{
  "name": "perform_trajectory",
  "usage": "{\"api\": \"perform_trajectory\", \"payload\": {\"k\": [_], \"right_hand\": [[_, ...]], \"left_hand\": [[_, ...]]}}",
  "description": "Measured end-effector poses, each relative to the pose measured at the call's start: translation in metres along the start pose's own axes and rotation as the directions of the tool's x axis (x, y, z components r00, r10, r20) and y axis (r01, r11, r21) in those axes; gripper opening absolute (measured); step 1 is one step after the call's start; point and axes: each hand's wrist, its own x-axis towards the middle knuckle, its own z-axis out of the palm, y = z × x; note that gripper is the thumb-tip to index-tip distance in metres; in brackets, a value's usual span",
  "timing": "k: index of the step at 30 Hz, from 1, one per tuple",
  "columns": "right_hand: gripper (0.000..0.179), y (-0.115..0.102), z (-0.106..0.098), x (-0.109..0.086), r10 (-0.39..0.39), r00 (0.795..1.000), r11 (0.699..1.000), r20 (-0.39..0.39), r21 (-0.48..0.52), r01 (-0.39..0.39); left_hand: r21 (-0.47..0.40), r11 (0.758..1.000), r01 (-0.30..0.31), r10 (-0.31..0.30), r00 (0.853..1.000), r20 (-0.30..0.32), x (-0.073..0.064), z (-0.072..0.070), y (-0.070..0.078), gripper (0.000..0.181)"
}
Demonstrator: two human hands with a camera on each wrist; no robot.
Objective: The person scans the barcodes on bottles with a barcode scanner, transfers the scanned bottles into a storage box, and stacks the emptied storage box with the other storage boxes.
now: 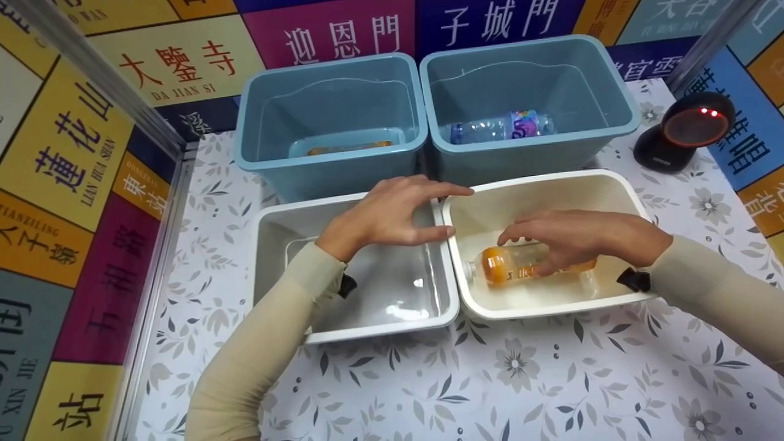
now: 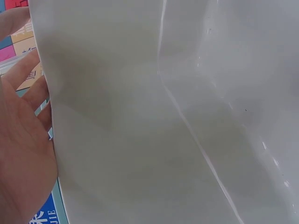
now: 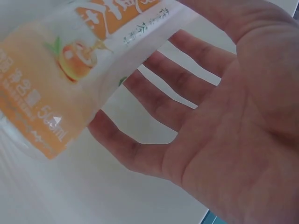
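Note:
My right hand (image 1: 566,236) reaches into the cream bin (image 1: 545,309), around a clear plastic drink bottle (image 1: 517,263) with an orange and white label. The bottle lies on its side, neck to the left. In the right wrist view its label (image 3: 77,60) shows close up, with fingers (image 3: 166,77) passing behind it and the thumb along its upper side. My left hand (image 1: 392,214) is spread over the grey-white bin (image 1: 361,334), index finger and thumb extended to the rims between the two bins. That hand holds nothing; the left wrist view mostly shows the bin's inner wall (image 2: 107,116).
Behind stand two blue bins: the left one (image 1: 337,171) has an orange-labelled item (image 1: 349,147) at its bottom, the right one (image 1: 527,153) a clear bottle with a purple label (image 1: 523,124). A black scanner-like device (image 1: 683,131) with red lights stands at the right on the floral tabletop (image 1: 514,380).

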Motion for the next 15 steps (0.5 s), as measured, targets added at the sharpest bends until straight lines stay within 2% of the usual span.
{"api": "perform_trajectory", "payload": {"k": [9, 15], "right_hand": [[0.065, -0.0013, 0.0005, 0.0007, 0.026, 1.000, 1.000, 0.014, -0.010, -0.026], [0.064, -0.0021, -0.0002, -0.0004, 0.007, 1.000, 1.000, 0.004, -0.015, -0.006]], "left_hand": [[0.014, 1.000, -0.007, 0.007, 1.000, -0.010, 0.0008, -0.0013, 0.0009, 0.061], [0.015, 1.000, 0.001, -0.001, 1.000, -0.003, 0.0010, 0.0002, 0.0009, 0.062]]}}
